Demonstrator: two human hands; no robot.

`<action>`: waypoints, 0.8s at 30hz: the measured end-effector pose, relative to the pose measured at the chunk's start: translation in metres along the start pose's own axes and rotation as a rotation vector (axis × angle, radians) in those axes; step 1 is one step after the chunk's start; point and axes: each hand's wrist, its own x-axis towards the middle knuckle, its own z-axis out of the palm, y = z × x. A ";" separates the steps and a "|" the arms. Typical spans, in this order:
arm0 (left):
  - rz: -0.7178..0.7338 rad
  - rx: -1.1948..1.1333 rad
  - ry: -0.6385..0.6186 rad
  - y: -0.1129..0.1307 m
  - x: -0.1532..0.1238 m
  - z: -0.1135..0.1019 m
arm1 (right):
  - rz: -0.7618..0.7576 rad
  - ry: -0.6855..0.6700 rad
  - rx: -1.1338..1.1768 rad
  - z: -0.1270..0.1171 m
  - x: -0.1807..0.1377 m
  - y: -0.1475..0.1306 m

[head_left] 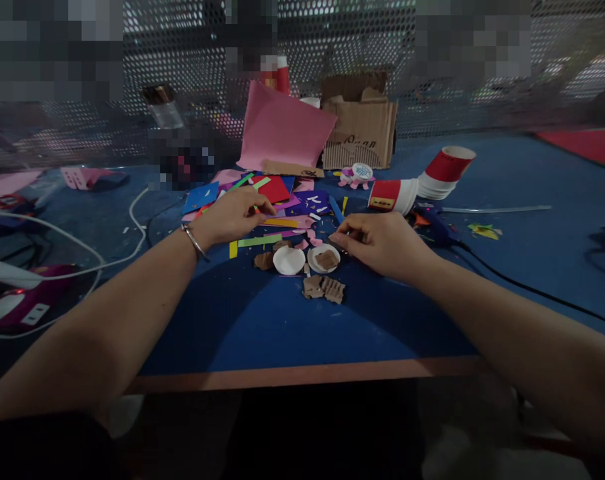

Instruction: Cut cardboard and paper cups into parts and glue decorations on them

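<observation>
My left hand hovers at the edge of a pile of coloured paper scraps, fingers loosely bent and apart, nothing visible in them. The fingertips of my right hand are pinched together beside a white disc; whatever they hold is too small to make out. A torn cardboard piece lies on that disc. Left of it sits a bare white disc, with brown cardboard bits beside it. Closer to me lie torn corrugated cardboard pieces.
A pink sheet leans by a cardboard box. Red-and-white paper cups and a tipped cup stand right, near a dark corded tool. A purple device with white cables lies left. The table edge is near me.
</observation>
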 end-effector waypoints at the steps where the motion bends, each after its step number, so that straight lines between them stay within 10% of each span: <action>1: 0.011 0.009 0.000 -0.001 0.001 0.000 | 0.001 0.001 -0.002 0.000 0.000 0.000; 15: -0.017 -0.004 0.060 -0.001 0.010 0.007 | -0.012 0.039 -0.011 -0.002 0.001 0.003; 24: -0.178 -0.031 -0.358 -0.037 -0.023 -0.055 | 0.001 0.039 -0.009 -0.002 0.002 0.002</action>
